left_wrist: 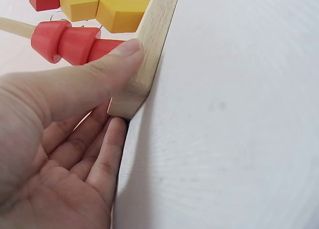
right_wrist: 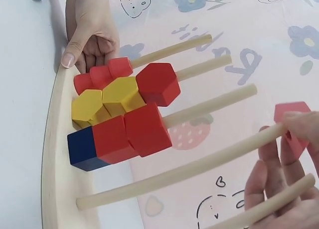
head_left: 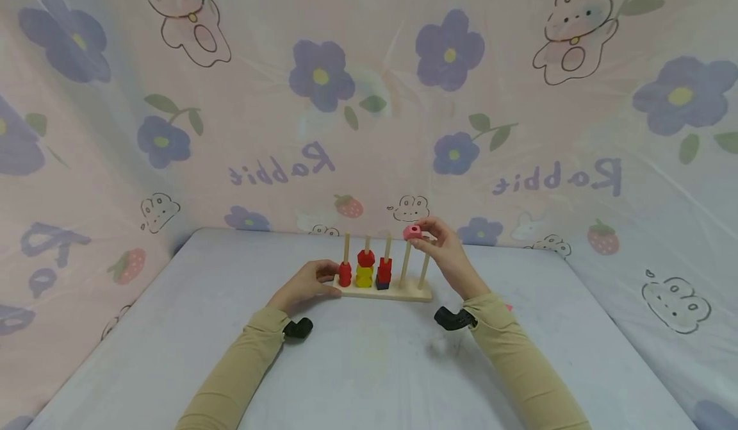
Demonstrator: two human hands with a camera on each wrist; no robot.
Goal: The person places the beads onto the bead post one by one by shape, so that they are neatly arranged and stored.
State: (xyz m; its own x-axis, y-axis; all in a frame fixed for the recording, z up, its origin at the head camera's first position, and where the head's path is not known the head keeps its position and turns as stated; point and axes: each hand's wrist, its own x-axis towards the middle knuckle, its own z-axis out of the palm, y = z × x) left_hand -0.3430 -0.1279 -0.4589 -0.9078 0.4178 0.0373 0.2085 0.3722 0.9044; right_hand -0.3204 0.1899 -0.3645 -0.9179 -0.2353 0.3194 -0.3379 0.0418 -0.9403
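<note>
A wooden peg stacker (head_left: 386, 294) with a row of upright pegs stands on the table. My left hand (head_left: 304, 284) grips its left end, the thumb (left_wrist: 114, 64) over the base's edge. Up at the top of the fourth peg (right_wrist: 179, 168), my right hand (head_left: 452, 257) pinches a pink block (right_wrist: 291, 112) with a hole, right at the peg's tip. Round red pieces (left_wrist: 75, 42) fill the first peg's lower part. On the second, a red hexagon (right_wrist: 158, 84) tops yellow hexagons (right_wrist: 119, 97). The third carries red squares (right_wrist: 112, 139) over a blue square (right_wrist: 85, 148). Both right-hand pegs are bare.
A small pink piece (head_left: 508, 307) shows past the right sleeve, mostly hidden by it. Black wrist mounts (head_left: 298, 329) jut from both cuffs. Behind the white table (head_left: 369, 372) hangs a rabbit-and-flower print curtain (head_left: 380, 129), close beyond the stacker.
</note>
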